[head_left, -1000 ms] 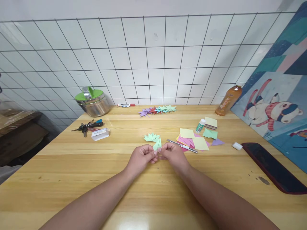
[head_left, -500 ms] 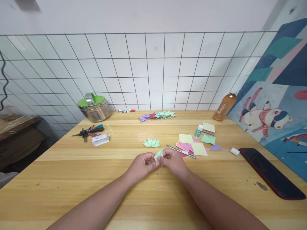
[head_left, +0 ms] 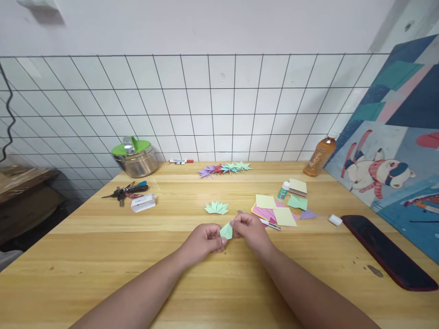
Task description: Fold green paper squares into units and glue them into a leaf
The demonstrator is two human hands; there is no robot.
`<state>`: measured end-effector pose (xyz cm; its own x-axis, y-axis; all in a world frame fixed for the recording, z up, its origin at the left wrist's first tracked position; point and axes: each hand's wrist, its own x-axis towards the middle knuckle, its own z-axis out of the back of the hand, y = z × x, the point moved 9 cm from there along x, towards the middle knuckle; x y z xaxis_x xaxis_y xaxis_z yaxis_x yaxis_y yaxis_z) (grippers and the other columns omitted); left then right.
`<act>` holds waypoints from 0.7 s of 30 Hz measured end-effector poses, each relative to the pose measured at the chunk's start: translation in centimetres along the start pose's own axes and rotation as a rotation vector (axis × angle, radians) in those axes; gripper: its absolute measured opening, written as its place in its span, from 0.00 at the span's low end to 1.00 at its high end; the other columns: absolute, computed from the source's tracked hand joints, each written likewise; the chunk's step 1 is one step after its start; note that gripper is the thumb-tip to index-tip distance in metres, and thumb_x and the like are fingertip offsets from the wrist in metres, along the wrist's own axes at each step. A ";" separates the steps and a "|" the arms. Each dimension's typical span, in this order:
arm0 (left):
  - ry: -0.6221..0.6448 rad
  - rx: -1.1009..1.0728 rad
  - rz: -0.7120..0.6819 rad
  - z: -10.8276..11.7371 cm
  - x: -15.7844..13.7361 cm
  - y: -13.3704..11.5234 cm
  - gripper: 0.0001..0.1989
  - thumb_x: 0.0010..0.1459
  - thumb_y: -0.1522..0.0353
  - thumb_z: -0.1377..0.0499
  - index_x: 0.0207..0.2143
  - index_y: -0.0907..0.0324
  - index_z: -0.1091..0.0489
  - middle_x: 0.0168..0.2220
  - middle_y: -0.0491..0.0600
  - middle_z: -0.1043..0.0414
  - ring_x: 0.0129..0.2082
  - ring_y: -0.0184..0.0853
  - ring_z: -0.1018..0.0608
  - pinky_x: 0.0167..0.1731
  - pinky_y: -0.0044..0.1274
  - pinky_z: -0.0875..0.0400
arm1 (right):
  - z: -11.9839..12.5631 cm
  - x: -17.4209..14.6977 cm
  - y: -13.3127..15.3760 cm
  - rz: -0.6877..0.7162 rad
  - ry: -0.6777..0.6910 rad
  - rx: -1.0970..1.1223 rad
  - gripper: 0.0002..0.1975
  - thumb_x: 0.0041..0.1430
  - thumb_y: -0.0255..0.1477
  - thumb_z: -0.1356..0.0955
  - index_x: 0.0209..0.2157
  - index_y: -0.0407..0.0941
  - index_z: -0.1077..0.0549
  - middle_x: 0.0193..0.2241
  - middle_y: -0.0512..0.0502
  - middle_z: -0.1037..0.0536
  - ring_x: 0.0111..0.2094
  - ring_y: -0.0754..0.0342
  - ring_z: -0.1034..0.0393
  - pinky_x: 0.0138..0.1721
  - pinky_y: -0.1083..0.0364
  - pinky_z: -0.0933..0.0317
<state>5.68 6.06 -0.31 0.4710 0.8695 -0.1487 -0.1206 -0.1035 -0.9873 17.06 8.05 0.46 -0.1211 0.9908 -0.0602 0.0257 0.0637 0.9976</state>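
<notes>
A small folded piece of pale green paper (head_left: 226,231) is between my two hands, just above the wooden table. My left hand (head_left: 205,241) pinches its lower left side, thumb on top. With thumb and forefinger, my right hand (head_left: 249,230) grips its upper right corner. Beyond the hands lies a fan-shaped green folded-paper piece (head_left: 216,207). Close by my right hand, a craft knife (head_left: 270,224) is partly hidden, beside a loose pile of pink and yellow paper squares (head_left: 265,201).
Pointed paper shapes (head_left: 224,169) in several colours lie near the tiled wall. A glue stick (head_left: 283,191), a bottle (head_left: 320,155), an eraser (head_left: 335,220) and a phone (head_left: 387,251) are right. Left are a lidded steel pot (head_left: 136,157), keys (head_left: 126,191) and a small box (head_left: 143,203).
My right fingers have shifted up to the paper's top corner, and more of its face shows. The view has tipped up slightly.
</notes>
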 end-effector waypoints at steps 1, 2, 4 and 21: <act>0.014 -0.013 0.006 -0.1 0.0 0.1 0.14 0.46 0.61 0.37 0.19 0.62 0.36 0.19 0.45 0.31 0.20 0.28 0.31 0.23 0.20 0.39 | 0.1 0.0 0.1 0.020 -0.018 -0.017 0.12 0.46 0.34 0.32 0.18 0.43 0.36 0.15 0.54 0.33 0.19 0.60 0.40 0.24 0.59 0.43; 0.024 -0.027 0.014 -0.1 0.1 0.1 0.15 0.45 0.62 0.37 0.19 0.61 0.37 0.18 0.44 0.33 0.19 0.28 0.32 0.23 0.20 0.40 | 0.1 -0.1 0.2 0.039 -0.034 -0.034 0.11 0.47 0.33 0.33 0.17 0.44 0.37 0.15 0.55 0.34 0.19 0.60 0.40 0.23 0.59 0.44; 0.038 -0.040 0.022 -0.1 0.1 0.2 0.16 0.44 0.61 0.37 0.18 0.61 0.39 0.16 0.43 0.35 0.18 0.27 0.34 0.22 0.20 0.42 | 0.0 -0.1 0.5 0.069 -0.046 -0.061 0.10 0.47 0.31 0.34 0.18 0.44 0.37 0.14 0.55 0.34 0.19 0.60 0.40 0.23 0.59 0.44; -0.009 0.080 -0.032 0.6 0.3 0.0 0.21 0.49 0.53 0.41 0.20 0.63 0.33 0.18 0.44 0.37 0.20 0.27 0.36 0.23 0.19 0.42 | -1.7 -0.7 0.2 0.004 0.072 -0.045 0.07 0.44 0.31 0.32 0.19 0.44 0.33 0.15 0.55 0.33 0.18 0.60 0.38 0.22 0.59 0.42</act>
<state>5.34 6.60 -0.37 0.4679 0.8761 -0.1164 -0.1756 -0.0369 -0.9838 15.48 7.17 0.78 -0.1925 0.9797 -0.0554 -0.0179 0.0530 0.9984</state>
